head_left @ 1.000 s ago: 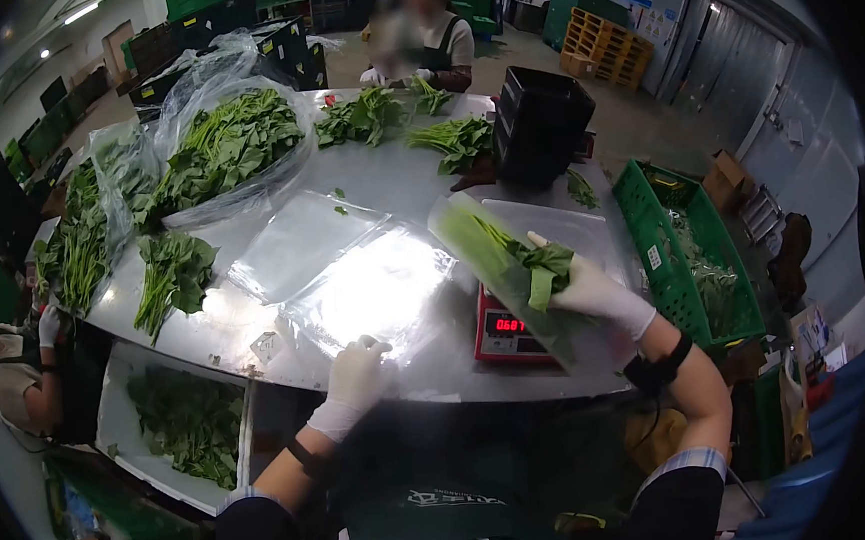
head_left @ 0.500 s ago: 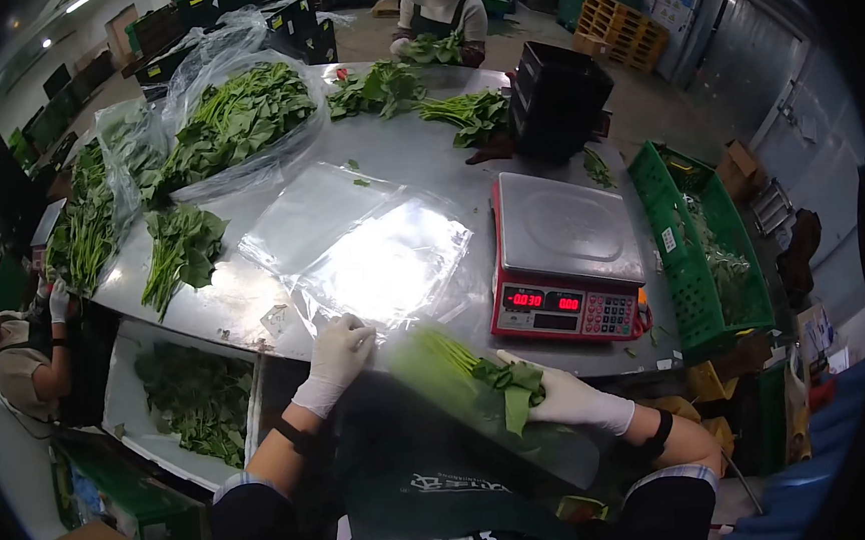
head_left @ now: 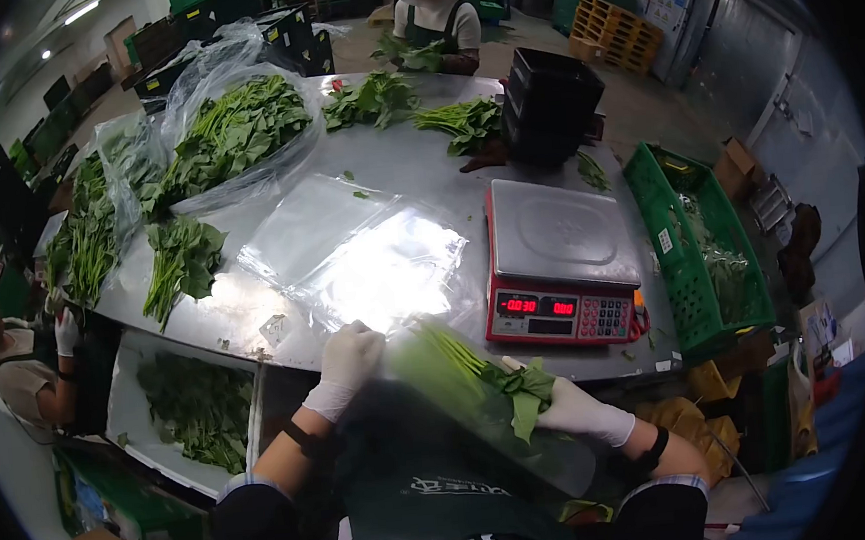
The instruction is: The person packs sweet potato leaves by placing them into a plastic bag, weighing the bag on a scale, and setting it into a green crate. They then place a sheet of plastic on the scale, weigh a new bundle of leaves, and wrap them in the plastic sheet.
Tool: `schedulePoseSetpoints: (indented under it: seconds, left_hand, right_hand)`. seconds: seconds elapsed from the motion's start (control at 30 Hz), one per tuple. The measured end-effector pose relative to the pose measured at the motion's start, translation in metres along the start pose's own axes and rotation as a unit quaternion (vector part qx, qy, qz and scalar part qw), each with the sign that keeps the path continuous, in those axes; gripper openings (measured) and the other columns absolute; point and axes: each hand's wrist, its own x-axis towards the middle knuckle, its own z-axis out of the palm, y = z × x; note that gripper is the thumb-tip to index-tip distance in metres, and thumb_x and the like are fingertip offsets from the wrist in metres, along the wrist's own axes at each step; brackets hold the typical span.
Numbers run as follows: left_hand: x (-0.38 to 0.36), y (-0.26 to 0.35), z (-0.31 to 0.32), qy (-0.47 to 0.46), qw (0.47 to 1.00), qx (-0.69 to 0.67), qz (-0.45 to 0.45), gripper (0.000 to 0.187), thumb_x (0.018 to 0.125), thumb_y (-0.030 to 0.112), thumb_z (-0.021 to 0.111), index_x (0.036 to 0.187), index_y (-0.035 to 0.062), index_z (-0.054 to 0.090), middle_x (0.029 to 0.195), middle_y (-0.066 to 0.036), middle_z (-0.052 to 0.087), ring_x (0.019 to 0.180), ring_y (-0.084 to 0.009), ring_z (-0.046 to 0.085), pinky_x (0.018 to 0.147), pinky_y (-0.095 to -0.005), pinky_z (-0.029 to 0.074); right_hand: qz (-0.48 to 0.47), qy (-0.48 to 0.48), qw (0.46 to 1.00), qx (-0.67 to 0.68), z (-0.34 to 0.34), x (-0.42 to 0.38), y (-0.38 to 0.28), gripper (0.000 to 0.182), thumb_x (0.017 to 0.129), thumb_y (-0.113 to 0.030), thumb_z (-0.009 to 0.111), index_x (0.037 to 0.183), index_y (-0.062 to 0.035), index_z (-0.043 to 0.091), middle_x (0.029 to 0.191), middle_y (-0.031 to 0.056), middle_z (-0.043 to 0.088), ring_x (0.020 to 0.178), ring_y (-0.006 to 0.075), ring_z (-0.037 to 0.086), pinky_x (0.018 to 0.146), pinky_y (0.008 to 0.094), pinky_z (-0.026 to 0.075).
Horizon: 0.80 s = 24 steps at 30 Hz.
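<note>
My right hand [head_left: 575,413], in a white glove, grips a bunch of leafy greens [head_left: 522,394] at its leafy end. The pale stems point up and left, inside a clear plastic bag [head_left: 415,372] that hangs over my apron. My left hand [head_left: 352,364], also gloved, is at the table edge just left of the bag's upper end. Its fingers are curled closed and slightly blurred; what they hold, if anything, does not show. Flat clear bags [head_left: 376,249] lie stacked on the metal table just beyond my hands.
A red weighing scale [head_left: 562,261] stands right of the bags, with black crates [head_left: 551,106] behind. Greens in a large plastic bag [head_left: 232,133] and a loose bunch [head_left: 181,262] lie left. A green crate [head_left: 697,251] is right; a white bin [head_left: 196,407] is below left. Two people work nearby.
My left hand has shifted slightly right, closer to the bag's upper end. The right hand keeps its hold on the greens. The person across the table has raised some greens.
</note>
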Motion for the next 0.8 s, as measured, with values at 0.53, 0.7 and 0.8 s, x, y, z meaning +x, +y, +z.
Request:
schedulePoseSetpoints:
  seconds: [0.53, 0.7, 0.8]
  left_hand:
    - [0.016, 0.079, -0.085, -0.064, 0.989, 0.086, 0.102, 0.071, 0.073, -0.003, 0.057, 0.142, -0.0014, 0.046, 0.145, -0.014, 0.047, 0.103, -0.0331, 0.059, 0.083, -0.0406, 0.050]
    - [0.018, 0.097, -0.068, -0.109, 0.992, 0.043, 0.036, 0.080, 0.071, 0.005, 0.066, 0.145, -0.0026, 0.039, 0.153, -0.020, 0.036, 0.085, -0.0360, 0.067, 0.070, -0.0439, 0.056]
    - [0.023, 0.110, -0.050, -0.009, 0.994, -0.012, 0.104, 0.077, 0.072, 0.005, 0.064, 0.145, -0.0021, 0.039, 0.155, -0.019, 0.034, 0.081, -0.0357, 0.067, 0.066, -0.0427, 0.056]
  right_hand:
    - [0.038, 0.053, 0.997, 0.029, -0.011, -0.007, -0.004, 0.082, 0.085, -0.018, 0.072, 0.154, -0.0077, 0.031, 0.157, 0.0112, 0.036, 0.139, 0.0192, 0.043, 0.115, 0.0334, 0.032]
    - [-0.056, 0.111, 0.973, -0.195, 0.002, 0.001, -0.014, 0.083, 0.075, -0.022, 0.072, 0.150, -0.0248, 0.039, 0.155, 0.0118, 0.034, 0.121, 0.0374, 0.056, 0.100, 0.0420, 0.050]
    - [-0.059, 0.125, 0.965, -0.223, 0.009, 0.006, -0.021, 0.081, 0.072, -0.022, 0.073, 0.148, -0.0251, 0.044, 0.157, 0.0122, 0.031, 0.118, 0.0368, 0.059, 0.097, 0.0423, 0.052]
